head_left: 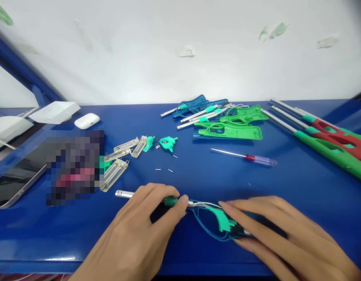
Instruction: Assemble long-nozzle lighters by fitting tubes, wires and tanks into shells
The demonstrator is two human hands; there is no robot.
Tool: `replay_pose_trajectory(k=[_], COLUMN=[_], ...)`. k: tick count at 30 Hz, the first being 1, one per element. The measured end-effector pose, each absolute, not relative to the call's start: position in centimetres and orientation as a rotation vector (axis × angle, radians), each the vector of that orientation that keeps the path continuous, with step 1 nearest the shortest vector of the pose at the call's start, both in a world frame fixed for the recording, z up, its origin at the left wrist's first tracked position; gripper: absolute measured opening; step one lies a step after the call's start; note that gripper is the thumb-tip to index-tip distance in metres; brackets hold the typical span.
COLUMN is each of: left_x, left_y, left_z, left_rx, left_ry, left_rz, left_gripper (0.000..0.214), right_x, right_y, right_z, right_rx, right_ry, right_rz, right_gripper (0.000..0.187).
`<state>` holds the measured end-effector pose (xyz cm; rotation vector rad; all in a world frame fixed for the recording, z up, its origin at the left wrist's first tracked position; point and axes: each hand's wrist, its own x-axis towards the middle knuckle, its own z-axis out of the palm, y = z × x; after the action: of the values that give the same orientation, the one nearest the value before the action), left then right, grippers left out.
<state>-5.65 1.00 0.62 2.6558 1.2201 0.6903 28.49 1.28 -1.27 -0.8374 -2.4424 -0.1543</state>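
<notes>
A long-nosed lighter lies across the front of the table, its blue handle shell [208,231] open and its inside parts showing. My left hand [145,218] is closed around its green collar [171,201], and the metal tube [124,193] sticks out to the left. A teal trigger [223,219] sits in the shell, with a white wire [205,203] running above it. My right hand [274,230] grips the shell's right part, thumb and fingers on either side. Its palm hides that end. Three small screws [170,170] lie beyond my hands.
Beyond lie a screwdriver [258,159], green shell halves [235,130], blue shells with tubes [194,105] and clear fuel tanks [114,175]. A loose teal part [168,143] is near the tanks. Assembled lighters [329,152] lie right; a phone [19,175] and white case [87,121] left.
</notes>
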Motion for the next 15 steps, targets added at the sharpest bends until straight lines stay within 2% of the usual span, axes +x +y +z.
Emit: replay_pose_trajectory(k=[3, 10, 15], left_x=[-5.6, -5.0, -4.4], left_y=[1.4, 1.2, 1.4], left_z=[1.1, 1.5, 1.7], left_rx=[2.679, 2.747, 2.834], left_ry=[1.203, 1.216, 1.202], left_rz=[0.6, 0.58, 0.701], left_gripper=[0.056, 0.068, 0.048], right_x=[28.5, 28.8, 28.8], right_y=[1.2, 0.9, 0.9], right_z=[-1.3, -1.3, -1.3], right_rx=[-0.869, -0.922, -0.946], right_ry=[-2.434, -2.427, -2.413], right_rz=[-0.133, -0.101, -0.087], right_gripper=[0.067, 0.073, 0.073])
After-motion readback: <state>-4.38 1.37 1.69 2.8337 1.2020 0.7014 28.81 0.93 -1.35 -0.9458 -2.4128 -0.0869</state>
